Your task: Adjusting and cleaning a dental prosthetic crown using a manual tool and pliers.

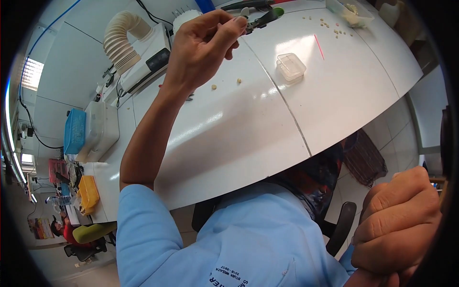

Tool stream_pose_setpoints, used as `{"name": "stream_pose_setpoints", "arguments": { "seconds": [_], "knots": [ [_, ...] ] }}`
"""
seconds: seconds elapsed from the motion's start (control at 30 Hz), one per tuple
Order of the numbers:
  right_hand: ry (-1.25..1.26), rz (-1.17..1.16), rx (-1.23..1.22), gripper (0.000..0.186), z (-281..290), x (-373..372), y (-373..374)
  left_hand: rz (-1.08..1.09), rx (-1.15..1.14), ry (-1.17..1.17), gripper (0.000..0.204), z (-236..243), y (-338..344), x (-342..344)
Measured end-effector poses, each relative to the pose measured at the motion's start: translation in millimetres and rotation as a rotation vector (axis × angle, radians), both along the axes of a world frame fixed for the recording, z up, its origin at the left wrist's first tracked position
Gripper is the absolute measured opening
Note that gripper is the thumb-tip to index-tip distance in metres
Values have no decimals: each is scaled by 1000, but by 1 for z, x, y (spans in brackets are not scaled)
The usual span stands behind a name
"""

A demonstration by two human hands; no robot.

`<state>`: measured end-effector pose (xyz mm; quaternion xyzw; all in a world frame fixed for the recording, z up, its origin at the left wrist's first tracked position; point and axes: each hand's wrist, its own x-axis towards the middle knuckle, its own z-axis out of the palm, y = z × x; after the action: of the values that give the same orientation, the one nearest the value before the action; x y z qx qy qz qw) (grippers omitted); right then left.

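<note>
My left hand (203,50) is raised over the far part of the white table, its thumb and fingers pinched together. A dark tool with a green end (265,18) shows right at the fingertips; I cannot tell whether they grip it or it lies behind them. Close to the camera at the lower right, my right hand (399,222) is curled into a fist, away from the table. Its palm side is hidden, so any thing inside does not show. Two small cream-coloured pieces, one of them the nearer piece (213,87), lie beside my left wrist.
A small clear plastic box (290,68) stands on the white table (229,138). Several cream pieces (325,23) lie near a clear tub (351,14) at the far right. A ribbed hose (119,40), a blue basket (75,131) and a yellow bin (89,193) are leftward. Another person (79,234) sits far off.
</note>
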<state>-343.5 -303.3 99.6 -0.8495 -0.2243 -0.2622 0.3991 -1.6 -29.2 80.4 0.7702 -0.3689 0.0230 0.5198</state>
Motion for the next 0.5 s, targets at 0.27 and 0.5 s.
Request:
{"name": "stream_pose_setpoints", "arguments": {
  "seconds": [0.27, 0.5],
  "knots": [
    [36, 77, -20, 34, -11, 18, 36, 379, 136, 22, 26, -12, 217, -53],
    [71, 141, -59, 35, -13, 26, 70, 478, 271, 125, 15, -55, 304, -45]
  ]
}}
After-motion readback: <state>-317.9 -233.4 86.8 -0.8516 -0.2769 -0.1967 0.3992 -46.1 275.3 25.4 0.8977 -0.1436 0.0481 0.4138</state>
